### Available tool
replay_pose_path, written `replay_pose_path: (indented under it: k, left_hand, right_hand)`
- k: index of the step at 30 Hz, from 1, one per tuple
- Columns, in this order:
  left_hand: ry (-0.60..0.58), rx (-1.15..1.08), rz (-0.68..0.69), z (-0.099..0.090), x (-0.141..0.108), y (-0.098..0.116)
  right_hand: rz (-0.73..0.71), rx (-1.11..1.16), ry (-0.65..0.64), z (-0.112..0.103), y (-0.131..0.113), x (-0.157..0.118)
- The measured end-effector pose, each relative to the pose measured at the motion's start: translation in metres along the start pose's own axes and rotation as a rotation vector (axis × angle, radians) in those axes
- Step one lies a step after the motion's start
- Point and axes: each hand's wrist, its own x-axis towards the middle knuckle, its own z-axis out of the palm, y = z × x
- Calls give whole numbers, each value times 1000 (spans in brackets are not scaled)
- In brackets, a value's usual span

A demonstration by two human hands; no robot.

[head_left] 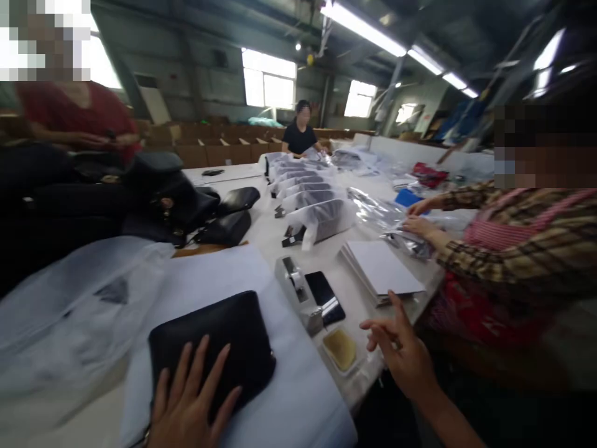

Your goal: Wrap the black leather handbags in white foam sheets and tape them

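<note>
Black pouch [212,348] is pressed flat by the spread left hand [191,398] on white sheets [298,367]; nothing is gripped by the right hand [403,354], its fingers loosely parted near a dish [340,350].

No readable text, brand, number or sign anywhere in view; pale mark on the red lower part of the apron [494,317] at right, too blurred to make out; gold-toned fittings on dark bags [153,186], no lettering legible.
</note>
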Motion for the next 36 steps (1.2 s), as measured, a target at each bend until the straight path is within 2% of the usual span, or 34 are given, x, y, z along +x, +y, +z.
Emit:
replay_pose_path:
  k: [3, 5, 7, 11, 13, 15, 20, 24, 27, 30, 36]
  left_hand:
    - [-58, 66, -22, 1, -3, 1]
    - [-68, 68, -44, 1, 0, 3]
    - [-72, 50, -60, 0, 1, 5]
    - [-84, 8, -59, -3, 1, 4]
    - [-93, -10, -67, -4, 1, 4]
    - [-110, -24, -84, -6, 3, 6]
    - [-131, -40, -112, -11, 7, 11]
    - [-151, -24, -100, -13, 8, 11]
    - [-160, -1, -92, -13, 7, 10]
    - [-155, 7, -82, -13, 7, 10]
    - [-123, 17, -70, -11, 4, 8]
  right_hand:
    - [-213, 44, -171, 17, -32, 25]
    - [-344, 13, -213, 29, -40, 43]
    - [-425, -111, -189, 44, -31, 60]
    - [-402, -458, -117, 69, 22, 74]
    - [-370, -528, -140, 70, 44, 68]
    - [-362, -534, -173, 64, 53, 52]
    - [-358, -534, -201, 43, 44, -7]
    - [-270, -605, -247, 49, 56, -44]
    - [-208, -599, -180, 58, 72, -48]
    - [-203, -606, -131, 60, 75, -41]
    - [-257, -767, -235, 59, 67, -41]
